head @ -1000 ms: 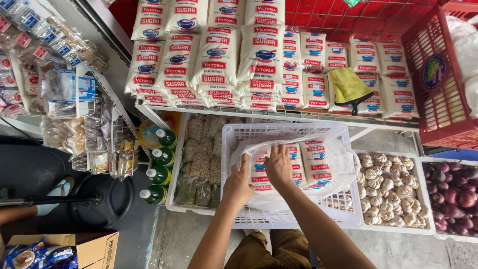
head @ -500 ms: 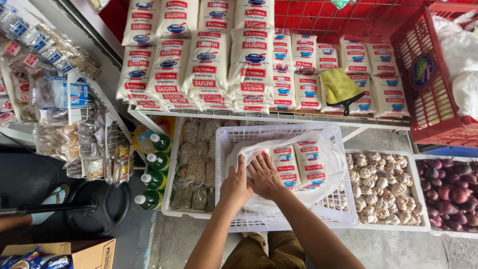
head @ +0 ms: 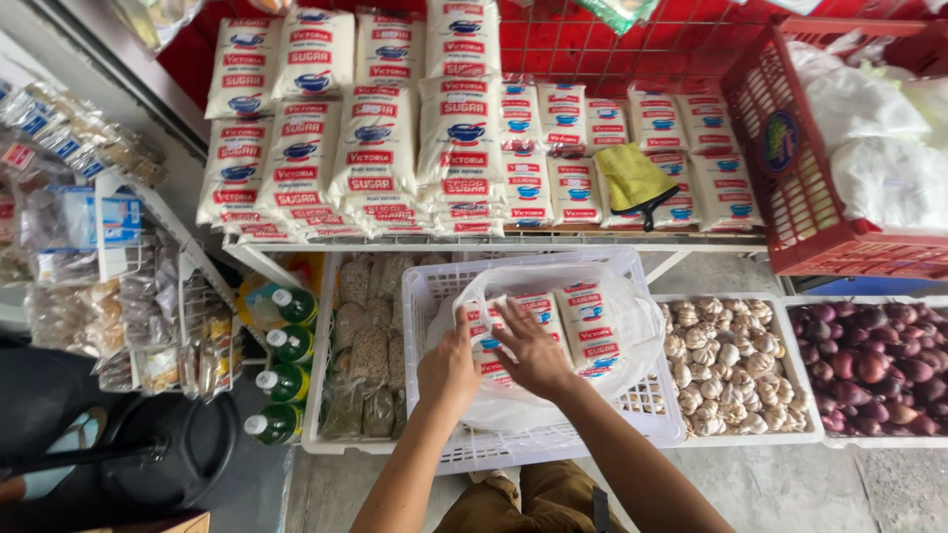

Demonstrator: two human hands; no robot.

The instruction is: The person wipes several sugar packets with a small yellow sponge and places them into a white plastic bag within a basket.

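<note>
head view. both hands work inside a thin translucent white plastic bag (head: pixel 592 385) that sits in a white perforated plastic crate (head: pixel 434 296). the left hand (head: pixel 449 370) is curled, fingers pinching the near-left lip of the bag. the right hand (head: pixel 533 353) lies just beside it, fingers spread flat on the small white soft packets with red and blue print (head: pixel 583 326). these packets lie directly ahead of and slightly right of both grips, inside the bag, long axes pointing away from the person. the right hand is the nearer one, touching them.

materials: bag film is glossy and wrinkled; packets are pillow-shaped and smooth; crate is rigid lattice. right of the grips, a white tray of knobbly garlic bulbs (head: pixel 731 365); left, green bottles with white caps (head: pixel 286 345). beyond, a shelf of larger matching packets (head: pixel 375 128).
</note>
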